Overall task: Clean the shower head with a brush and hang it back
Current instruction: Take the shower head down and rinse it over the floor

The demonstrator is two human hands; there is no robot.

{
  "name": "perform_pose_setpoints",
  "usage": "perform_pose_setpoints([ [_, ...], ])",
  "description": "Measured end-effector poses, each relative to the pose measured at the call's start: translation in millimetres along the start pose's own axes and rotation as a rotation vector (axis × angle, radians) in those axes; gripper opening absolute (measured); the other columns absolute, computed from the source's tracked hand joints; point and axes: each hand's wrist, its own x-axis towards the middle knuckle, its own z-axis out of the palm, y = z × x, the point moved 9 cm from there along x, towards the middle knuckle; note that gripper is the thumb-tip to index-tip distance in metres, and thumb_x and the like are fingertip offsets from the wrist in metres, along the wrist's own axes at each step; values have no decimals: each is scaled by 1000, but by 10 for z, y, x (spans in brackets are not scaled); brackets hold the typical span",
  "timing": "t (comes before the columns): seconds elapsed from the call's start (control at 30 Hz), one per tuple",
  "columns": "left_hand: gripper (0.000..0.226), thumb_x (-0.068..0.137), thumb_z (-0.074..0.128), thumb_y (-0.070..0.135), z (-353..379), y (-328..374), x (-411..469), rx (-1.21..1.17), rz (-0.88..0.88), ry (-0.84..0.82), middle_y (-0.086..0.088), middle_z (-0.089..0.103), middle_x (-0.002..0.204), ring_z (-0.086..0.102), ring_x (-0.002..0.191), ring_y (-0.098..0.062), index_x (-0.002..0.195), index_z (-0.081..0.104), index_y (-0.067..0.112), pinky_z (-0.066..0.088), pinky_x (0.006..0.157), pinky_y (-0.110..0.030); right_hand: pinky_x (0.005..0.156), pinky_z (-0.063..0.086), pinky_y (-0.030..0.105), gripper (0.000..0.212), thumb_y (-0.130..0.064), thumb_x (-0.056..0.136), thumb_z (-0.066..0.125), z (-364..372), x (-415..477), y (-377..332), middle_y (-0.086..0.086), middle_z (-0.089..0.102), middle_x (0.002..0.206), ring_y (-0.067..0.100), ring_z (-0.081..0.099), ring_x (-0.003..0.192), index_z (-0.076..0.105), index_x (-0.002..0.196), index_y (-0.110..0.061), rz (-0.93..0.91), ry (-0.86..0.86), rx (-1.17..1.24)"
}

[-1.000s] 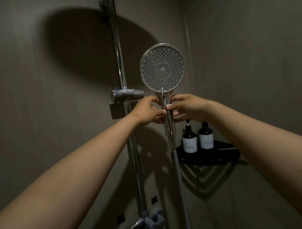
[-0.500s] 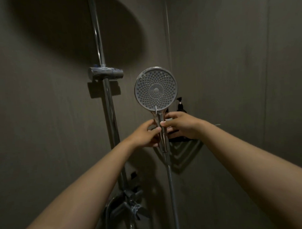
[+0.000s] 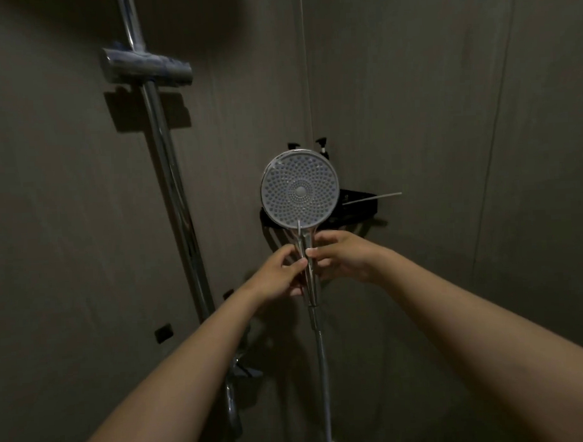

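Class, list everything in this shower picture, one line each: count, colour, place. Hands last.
shower head: one, grey face, chrome rim, centre
hose: one, silver, hanging below the handle
rail: one, chrome, left wall
holder: one, chrome, high on the rail
tap: one, chrome, rail's foot
corner shelf: one, black, behind the shower head
pump tops: two, black, above the shower head
thin rod: one, pale, on the shelf
left hand: one, gripping the handle
right hand: one, gripping the handle

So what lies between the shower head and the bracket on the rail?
Only bare wall, in the head view. The shower head, gripped by the left hand and right hand, is lower right of the bracket.
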Motion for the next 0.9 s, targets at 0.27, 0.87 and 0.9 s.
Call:
perform_pose_setpoints([
  [0.27, 26, 98, 44, 15, 392, -507, -172, -44, -86, -97, -20, 64, 112, 66, 96, -25, 124, 47, 11, 57, 73, -27, 63, 56, 27, 22, -5, 92, 55, -5, -400, 627, 5, 64, 85, 18, 64, 74, 54, 113, -12, 118, 81, 85],
  [0.87, 12, 97, 47, 15, 2411, -1057, -1426, 28, -125, -356, -8, 61, 87, 60, 70, -16, 107, 53, 14, 53, 54, -24, 75, 56, 35, 34, -7, 89, 60, -347, -2868, 1807, 5, 66, 93, 21, 65, 84, 53, 122, -13, 322, 312, 297],
  [0.9, 9, 97, 48, 16, 2553, -1087, -1562, 29, -130, -371, -9, 60, 87, 60, 70, -16, 104, 53, 16, 53, 56, -25, 74, 57, 34, 34, -8, 89, 60, -344, -3074, 1882, 5, 67, 92, 20, 66, 84, 53, 122, -13, 334, 323, 306],
])
